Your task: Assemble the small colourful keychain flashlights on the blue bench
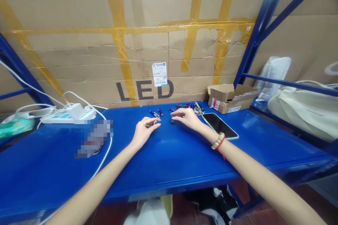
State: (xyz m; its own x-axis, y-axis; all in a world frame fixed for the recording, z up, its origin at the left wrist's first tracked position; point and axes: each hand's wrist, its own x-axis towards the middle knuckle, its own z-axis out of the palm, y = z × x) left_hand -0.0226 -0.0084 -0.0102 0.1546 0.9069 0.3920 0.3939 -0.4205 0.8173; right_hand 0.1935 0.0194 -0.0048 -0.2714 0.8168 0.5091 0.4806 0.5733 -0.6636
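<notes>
My left hand (144, 132) is closed around a small dark item with a silvery end (152, 124), mostly hidden by the fingers. My right hand (188, 117) is over the blue tabletop, thumb and forefinger slightly apart, with nothing visible between them. Just under its thumb is a tiny dark piece (172, 121), too small to name. Behind the right hand lies a pile of small shiny coloured cylinders (188, 105), partly covered by the fingers. Past the left hand, a few similar blue and silver cylinders (155, 113) lie on the table.
A phone (221, 126) lies beside my right forearm, before an opened small carton (232, 100). At left are a power strip (71, 114) with white cables and a blurred-out item (95, 139). A large cardboard sheet (148, 52) stands behind the blue table (169, 161), between blue posts.
</notes>
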